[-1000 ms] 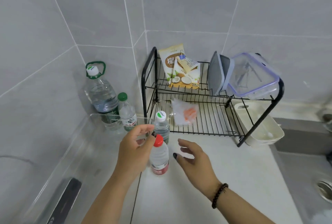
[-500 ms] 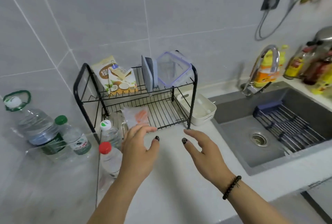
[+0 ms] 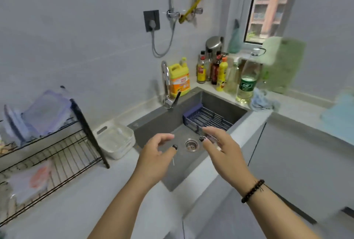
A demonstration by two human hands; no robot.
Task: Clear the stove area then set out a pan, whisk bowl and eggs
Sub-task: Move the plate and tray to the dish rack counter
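- While neither a pan, a whisk bowl nor eggs could be seen anywhere in view, both hands hung free above the sink: the left hand had its fingers loosely curled on nothing, and the right hand was spread with fingers apart, a bead bracelet at its wrist.
- By my judgement the eggs would be light and brittle and best cupped from below; a pan would be stiff and heavier and best taken by its handle; a bowl by its rim, which could be slick if wet.
- Nearest lay the pale tabletop, bare in front of the sink, the broadest open room for setting things down.
- Its front edge dropped off toward the cupboard fronts below the right arm, so things should be set well back from it.
- The grey sink opened under the hands, a drain at its bottom and a blue rack along its far side.
- To the left stood a black wire dish rack holding a clear lidded box, with a white tray just beside its leg.
- Farther back, the tap and a yellow detergent jug crowded the wall.
- Sauce bottles and a large clear bottle filled the far corner, leaving little room there.
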